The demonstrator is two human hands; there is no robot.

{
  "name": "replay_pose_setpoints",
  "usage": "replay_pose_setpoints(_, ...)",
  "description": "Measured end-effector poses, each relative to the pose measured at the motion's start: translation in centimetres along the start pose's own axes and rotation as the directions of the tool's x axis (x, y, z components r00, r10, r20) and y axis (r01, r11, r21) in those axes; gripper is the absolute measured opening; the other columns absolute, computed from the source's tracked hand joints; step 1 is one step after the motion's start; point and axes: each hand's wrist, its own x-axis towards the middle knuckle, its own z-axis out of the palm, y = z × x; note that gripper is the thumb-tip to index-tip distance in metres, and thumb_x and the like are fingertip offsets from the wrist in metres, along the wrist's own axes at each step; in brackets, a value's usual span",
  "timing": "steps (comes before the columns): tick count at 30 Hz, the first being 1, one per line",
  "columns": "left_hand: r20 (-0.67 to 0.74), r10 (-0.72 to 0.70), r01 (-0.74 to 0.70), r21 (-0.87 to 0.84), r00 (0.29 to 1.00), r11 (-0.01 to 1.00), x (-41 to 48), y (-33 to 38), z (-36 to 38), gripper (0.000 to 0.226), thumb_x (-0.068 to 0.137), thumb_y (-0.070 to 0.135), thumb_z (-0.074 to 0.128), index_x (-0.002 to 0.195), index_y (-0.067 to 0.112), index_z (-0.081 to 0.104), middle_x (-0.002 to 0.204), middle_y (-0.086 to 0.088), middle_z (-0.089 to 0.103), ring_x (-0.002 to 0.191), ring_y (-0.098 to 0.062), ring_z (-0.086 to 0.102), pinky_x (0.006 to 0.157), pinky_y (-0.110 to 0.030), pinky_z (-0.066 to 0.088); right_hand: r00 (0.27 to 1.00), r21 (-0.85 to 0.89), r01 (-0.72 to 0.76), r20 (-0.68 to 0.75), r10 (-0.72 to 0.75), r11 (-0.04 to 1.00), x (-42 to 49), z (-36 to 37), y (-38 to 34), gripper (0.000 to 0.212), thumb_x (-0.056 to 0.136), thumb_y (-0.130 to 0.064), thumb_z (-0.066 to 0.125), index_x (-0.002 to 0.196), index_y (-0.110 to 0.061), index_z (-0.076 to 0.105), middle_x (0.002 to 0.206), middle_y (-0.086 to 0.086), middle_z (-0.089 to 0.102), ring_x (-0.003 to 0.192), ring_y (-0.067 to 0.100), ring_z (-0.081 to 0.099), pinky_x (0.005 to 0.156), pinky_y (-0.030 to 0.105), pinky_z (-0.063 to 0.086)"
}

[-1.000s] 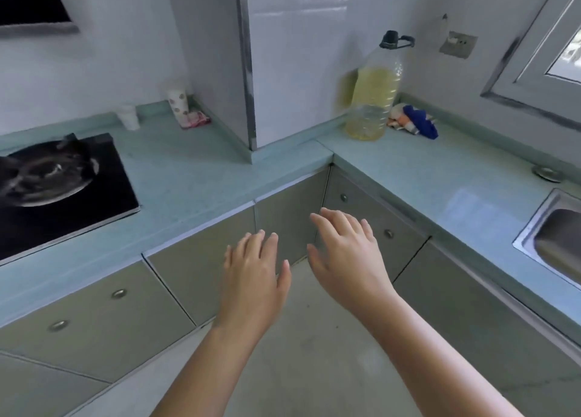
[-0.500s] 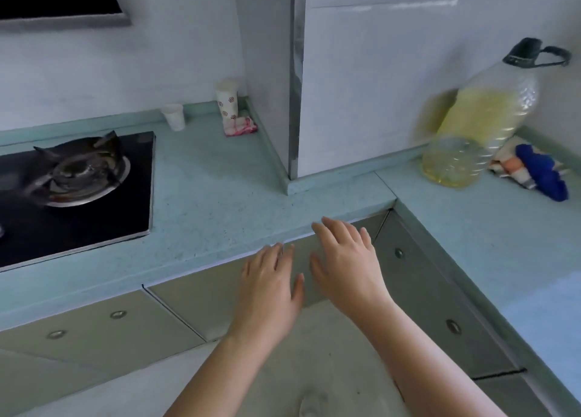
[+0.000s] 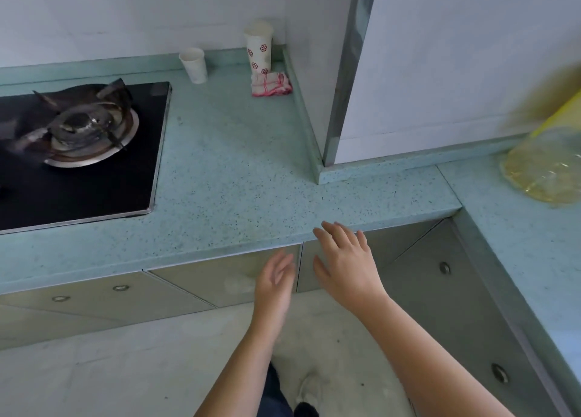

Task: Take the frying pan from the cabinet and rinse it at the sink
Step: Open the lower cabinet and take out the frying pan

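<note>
The left hand (image 3: 273, 286) and right hand (image 3: 344, 265) reach out empty, fingers loose, toward the closed cabinet doors (image 3: 220, 278) under the bench (image 3: 235, 180). No frying pan or sink is in view, so the task looks barely begun: fetching and rinsing both remain.

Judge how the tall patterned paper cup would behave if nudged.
The tall patterned paper cup stands upright on a narrow base, so it would probably tip easily. Being paper, it is likely light and crushable if gripped hard.
</note>
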Motion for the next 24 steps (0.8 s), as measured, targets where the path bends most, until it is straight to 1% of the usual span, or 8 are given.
replay_pose_setpoints(1,-0.001,-0.042,0.041,-0.069,0.999,0.997,0.7,-0.4,0.1,0.034,0.094,0.009,0.05,0.129,0.011,0.05,0.13,-0.006,0.058,0.118,-0.017,0.055,0.098,-0.028,0.042,1.0,-0.005,0.005,0.013,-0.005,1.0,0.3,0.8,0.1,0.037,0.072,-0.027,0.05,0.103,-0.012,0.062,0.108,0.009,0.07,0.1,0.03,0.067,0.079,0.052,0.053)
replay_pose_setpoints(3,0.019,-0.128,0.129,-0.21,0.992,0.969,2.1,-1.0,0.1,0.029,0.094,0.01,0.05,0.123,0.018,0.05,0.125,-0.003,0.058,0.115,-0.018,0.056,0.093,-0.032,0.043,0.999,0.012,0.015,0.043,-0.016,1.0,0.8,2.5,0.2,0.041,0.071,-0.024,0.06,0.11,-0.012,0.056,0.113,0.011,0.068,0.104,0.032,0.065,0.081,0.054,0.052)
replay_pose_setpoints(6,0.055,-0.224,0.224,-0.456,0.973,0.861,4.0,-1.9,0.1,0.033,0.094,0.009,0.05,0.125,0.017,0.047,0.12,-0.004,0.06,0.114,-0.021,0.055,0.098,-0.036,0.039,0.995,0.026,0.01,0.095,-0.013,1.0,1.5,4.5,0.4,0.06,0.066,-0.02,0.074,0.119,-0.011,0.048,0.12,0.015,0.065,0.11,0.035,0.062,0.083,0.056,0.05)
replay_pose_setpoints(9,0.126,-0.265,0.284,-0.625,0.956,0.727,5.8,-2.6,0.3,0.03,0.095,0.005,0.045,0.123,0.016,0.049,0.11,-0.003,0.063,0.113,-0.023,0.055,0.1,-0.039,0.037,0.993,0.017,-0.021,0.12,0.019,1.0,1.9,5.8,0.6,0.048,0.077,-0.028,0.049,0.122,-0.012,0.047,0.122,0.015,0.065,0.112,0.035,0.062,0.083,0.055,0.051)
replay_pose_setpoints(12,0.16,-0.313,0.334,-0.685,0.936,0.648,6.9,-3.2,0.7,0.02,0.094,0.004,0.045,0.107,0.017,0.053,0.103,-0.004,0.066,0.102,-0.019,0.06,0.092,-0.034,0.042,0.987,0.029,-0.043,0.156,0.038,0.999,2.1,6.9,0.8,0.05,0.077,-0.034,0.038,0.121,-0.013,0.047,0.121,0.014,0.065,0.113,0.034,0.061,0.08,0.056,0.052)
replay_pose_setpoints(16,0.167,-0.312,0.328,-0.739,0.935,0.588,7.9,-4.1,1.2,0.022,0.095,0.003,0.043,0.111,0.017,0.05,0.106,-0.006,0.063,0.1,-0.019,0.06,0.089,-0.034,0.043,0.987,0.032,-0.061,0.147,0.056,0.998,2.1,7.7,1.0,0.049,0.077,-0.036,0.039,0.121,-0.015,0.045,0.124,0.012,0.063,0.118,0.032,0.058,0.082,0.057,0.051)
replay_pose_setpoints(20,0.186,-0.287,0.324,-0.755,0.94,0.57,8.6,-4.2,1.8,0.021,0.095,0.001,0.043,0.102,0.018,0.053,0.104,-0.004,0.062,0.103,-0.021,0.059,0.087,-0.031,0.044,0.986,0.063,-0.1,0.137,0.091,0.993,1.6,8.3,0.9,0.052,0.077,-0.034,0.041,0.126,-0.016,0.044,0.132,0.011,0.058,0.129,0.025,0.035,0.089,0.056,0.047)
replay_pose_setpoints(24,0.181,-0.262,0.302,-0.774,0.948,0.556,9.1,-4.5,2.3,0.022,0.093,-0.001,0.045,0.099,0.018,0.054,0.095,-0.003,0.065,0.1,-0.021,0.061,0.085,-0.031,0.044,0.979,0.106,-0.141,0.16,0.123,0.984,1.5,8.5,0.8,0.055,0.076,-0.031,0.044,0.129,-0.016,0.045,0.136,0.01,0.054,0.131,0.022,0.029,0.091,0.055,0.046)
